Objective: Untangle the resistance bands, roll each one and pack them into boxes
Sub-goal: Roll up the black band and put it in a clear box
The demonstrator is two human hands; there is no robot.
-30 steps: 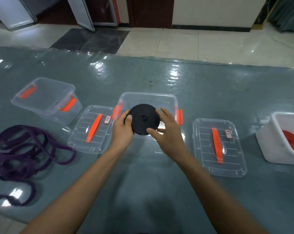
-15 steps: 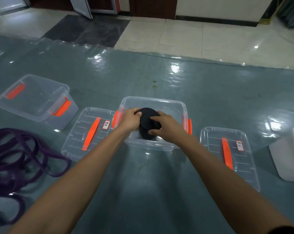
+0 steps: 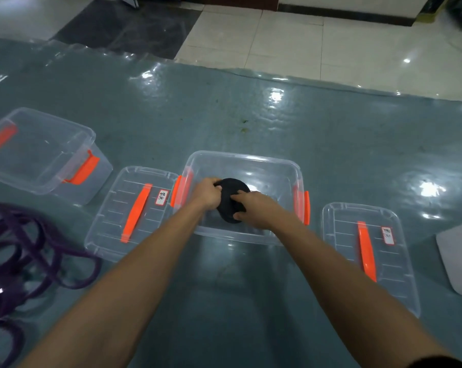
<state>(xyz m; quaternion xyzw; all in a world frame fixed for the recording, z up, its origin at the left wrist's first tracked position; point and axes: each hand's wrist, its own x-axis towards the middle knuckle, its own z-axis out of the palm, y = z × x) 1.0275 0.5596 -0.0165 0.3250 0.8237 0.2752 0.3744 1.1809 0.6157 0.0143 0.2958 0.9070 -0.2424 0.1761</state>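
Closest to us, our two bare forearms stretch forward over the glossy blue-grey mat. At our near left a tangle of purple resistance bands lies loose on the mat. Just beyond it a clear lid with an orange handle lies flat, touching or nearly touching the left side of the middle box, and a second clear lid of the same kind lies to the box's right, a little apart. At the far right edge a white container shows only in part. Between the lids stands the open clear box with orange latches, and both our hands are down inside it. Our left hand curls round the left edge of the rolled black band, and our right hand grips the right edge, fingers on top and thumb below. The roll sits tilted inside the box; we cannot tell whether it touches the bottom. Farther left another open clear box stands apart. Past the mat's far edge lies the tiled floor.
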